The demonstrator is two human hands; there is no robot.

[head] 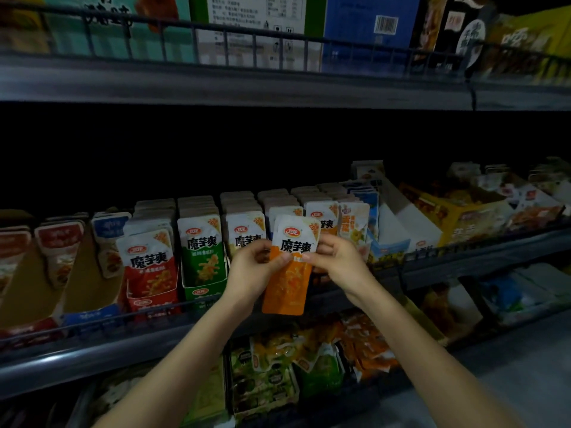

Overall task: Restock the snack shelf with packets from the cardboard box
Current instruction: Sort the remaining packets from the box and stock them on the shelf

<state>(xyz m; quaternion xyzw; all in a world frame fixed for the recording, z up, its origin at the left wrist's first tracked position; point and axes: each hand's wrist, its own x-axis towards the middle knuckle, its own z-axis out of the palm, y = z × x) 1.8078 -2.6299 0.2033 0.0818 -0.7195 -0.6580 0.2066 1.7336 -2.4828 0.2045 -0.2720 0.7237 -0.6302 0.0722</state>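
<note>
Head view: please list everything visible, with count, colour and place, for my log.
orange packet: one, orange and white, held before the middle shelf
red packets: one row, red and white, middle shelf, left of green
green packets: one row, green and white, middle shelf, left of the hands
yellow display box: one, yellow, middle shelf, right
cartons: several, teal, white, blue, top shelf
loose packets: many, orange and green, below the middle shelf
left hand: one, pinches the orange packet's left edge
right hand: one, pinches its right edge
</note>
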